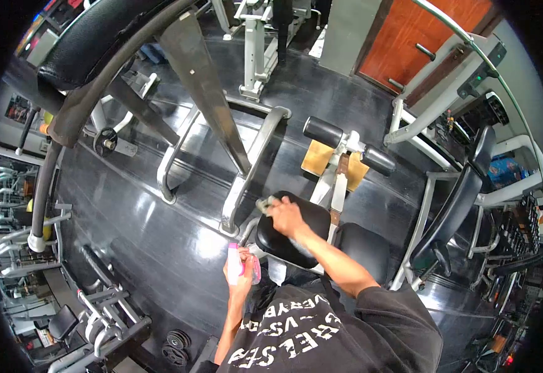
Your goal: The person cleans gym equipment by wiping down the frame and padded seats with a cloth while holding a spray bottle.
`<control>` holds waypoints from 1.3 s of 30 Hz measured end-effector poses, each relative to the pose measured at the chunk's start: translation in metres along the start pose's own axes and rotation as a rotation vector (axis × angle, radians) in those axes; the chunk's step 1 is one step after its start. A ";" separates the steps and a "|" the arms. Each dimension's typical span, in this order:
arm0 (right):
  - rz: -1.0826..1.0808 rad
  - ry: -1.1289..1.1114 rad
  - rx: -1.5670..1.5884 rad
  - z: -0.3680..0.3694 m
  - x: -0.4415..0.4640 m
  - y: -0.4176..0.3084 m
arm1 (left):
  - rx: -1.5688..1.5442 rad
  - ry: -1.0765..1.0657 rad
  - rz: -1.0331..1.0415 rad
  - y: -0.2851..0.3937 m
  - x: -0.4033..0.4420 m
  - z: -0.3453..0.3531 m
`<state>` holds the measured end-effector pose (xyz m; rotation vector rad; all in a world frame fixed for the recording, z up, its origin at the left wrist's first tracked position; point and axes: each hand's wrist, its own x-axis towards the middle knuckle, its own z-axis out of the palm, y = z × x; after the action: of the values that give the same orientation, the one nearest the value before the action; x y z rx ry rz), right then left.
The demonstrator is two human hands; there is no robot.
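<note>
My right hand point(286, 216) is closed around a small pale cloth point(264, 204), which pokes out past the fingers. Hand and cloth are over the far left part of a black padded seat point(284, 241); whether the cloth touches the pad I cannot tell. Lower and to the left, my left hand point(240, 280) grips a pink and white spray bottle point(233, 261), partly covered by the fingers. A second black pad point(362, 252) lies right of the seat, beyond my right forearm.
Black foam rollers point(324, 130) stand beyond the seat on the same machine. A metal frame point(246, 180) rises close on the left. Another bench point(451, 211) stands to the right. Weight plates point(176, 348) are stacked on the floor point(159, 273) at lower left.
</note>
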<state>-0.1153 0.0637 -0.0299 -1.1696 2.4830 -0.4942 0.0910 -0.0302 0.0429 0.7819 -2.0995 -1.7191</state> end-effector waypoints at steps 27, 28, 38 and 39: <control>0.069 0.081 -0.039 0.007 -0.022 -0.011 | -0.127 0.161 -0.051 0.018 0.006 -0.008; 0.040 0.103 -0.025 0.006 -0.032 -0.020 | -0.133 0.159 -0.049 0.015 0.008 -0.008; -0.065 0.045 0.128 -0.008 -0.099 -0.064 | -0.104 0.127 0.046 0.008 0.024 -0.011; -0.045 -0.007 0.212 -0.013 -0.097 -0.060 | -0.059 0.120 0.064 0.013 0.023 -0.011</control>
<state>-0.0236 0.1063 0.0239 -1.1412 2.3355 -0.7438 0.0757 -0.0509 0.0558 0.7723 -1.9641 -1.6504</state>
